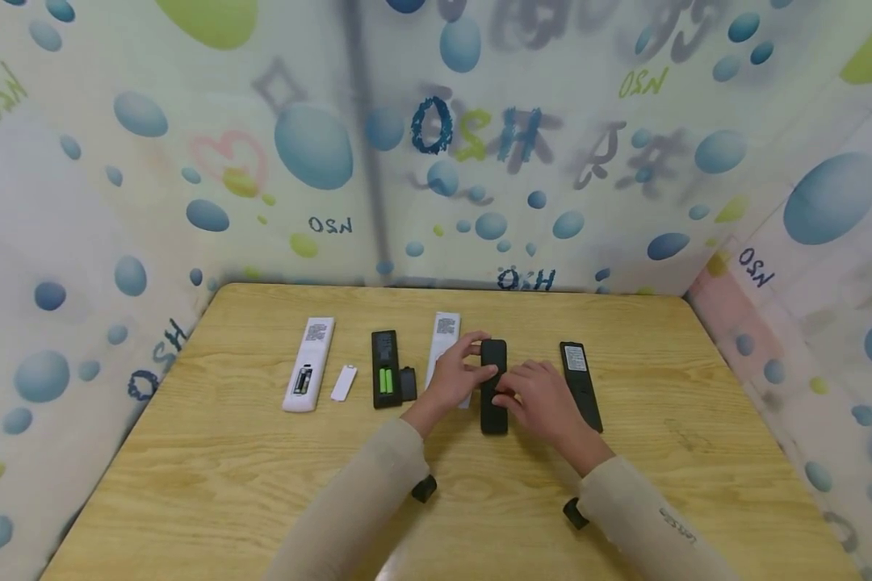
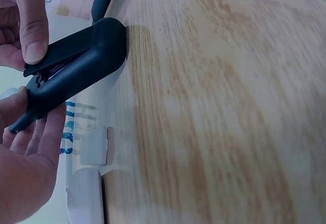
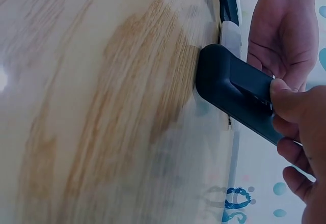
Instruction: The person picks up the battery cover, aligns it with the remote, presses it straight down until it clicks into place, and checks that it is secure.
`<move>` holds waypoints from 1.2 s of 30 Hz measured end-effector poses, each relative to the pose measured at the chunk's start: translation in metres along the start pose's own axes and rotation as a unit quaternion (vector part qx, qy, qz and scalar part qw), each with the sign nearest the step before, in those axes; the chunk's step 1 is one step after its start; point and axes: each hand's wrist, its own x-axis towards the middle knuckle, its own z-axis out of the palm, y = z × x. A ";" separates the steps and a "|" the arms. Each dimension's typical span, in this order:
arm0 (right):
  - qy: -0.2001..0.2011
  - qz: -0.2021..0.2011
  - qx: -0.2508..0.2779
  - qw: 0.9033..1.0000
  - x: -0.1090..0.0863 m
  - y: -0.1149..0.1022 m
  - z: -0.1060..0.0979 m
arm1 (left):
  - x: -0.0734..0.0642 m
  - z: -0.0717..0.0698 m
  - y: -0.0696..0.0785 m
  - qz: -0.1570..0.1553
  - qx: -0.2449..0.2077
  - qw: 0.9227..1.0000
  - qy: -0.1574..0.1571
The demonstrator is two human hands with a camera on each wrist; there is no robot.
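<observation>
A black remote control [image 1: 494, 421] is between my two hands, its lower end at the wooden table. My left hand [image 1: 452, 378] grips it from the left, thumb on one side and fingers on the other in the left wrist view. With thumb and fingers, my right hand [image 1: 548, 403] pinches the free end of its battery cover [image 2: 69, 47]. That end is raised, leaving a dark gap; the cover's other end still meets the body. What lies inside the gap is mostly hidden. A white remote [image 1: 446, 327] lies partly behind my left hand.
Left on the table [image 1: 225, 452] lie a white remote [image 1: 318, 343] with its battery bay uncovered, a loose white cover [image 1: 345, 382], and a black remote [image 1: 383, 347] holding green batteries beside a black cover [image 1: 408, 384]. Another black remote [image 1: 580, 379] lies right. A patterned wall [image 1: 589, 186] stands behind.
</observation>
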 end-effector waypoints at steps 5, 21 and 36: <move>0.009 0.001 0.008 1.000 -0.001 0.000 0.000 | 0.008 0.002 -0.015 0.006 0.002 1.000 0.009; 0.009 0.042 0.016 0.999 -0.002 0.001 0.002 | 0.007 0.004 -0.019 0.007 0.012 1.000 0.010; -0.115 0.140 0.005 0.983 0.001 0.005 0.000 | 0.006 0.003 -0.017 0.008 0.024 1.000 0.009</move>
